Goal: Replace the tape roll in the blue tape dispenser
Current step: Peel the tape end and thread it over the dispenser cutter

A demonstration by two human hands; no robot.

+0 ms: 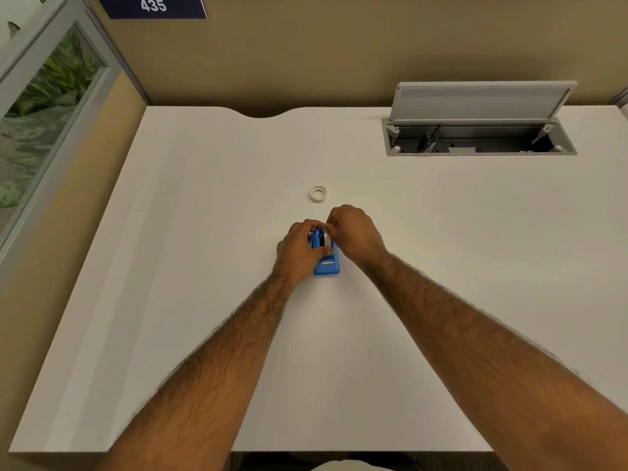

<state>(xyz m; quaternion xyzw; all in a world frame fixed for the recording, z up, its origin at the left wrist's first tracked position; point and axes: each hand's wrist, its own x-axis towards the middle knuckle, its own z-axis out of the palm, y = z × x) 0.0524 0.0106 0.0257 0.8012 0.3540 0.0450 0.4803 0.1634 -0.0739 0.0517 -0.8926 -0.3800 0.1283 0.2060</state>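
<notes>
The blue tape dispenser [327, 263] stands on the white desk [210, 266] in the middle, its cutter end toward me. My left hand [297, 248] grips its left side. My right hand [353, 232] pinches a pale tape roll [327, 236] that sits in the dispenser's top slot; my fingers hide most of it. A second small white tape roll [318, 193] lies flat on the desk just beyond my hands, apart from them.
At the back right of the desk a cable hatch [479, 137] stands with its grey lid [482, 98] raised. A tan partition wall runs behind the desk, and a glass panel stands at the left.
</notes>
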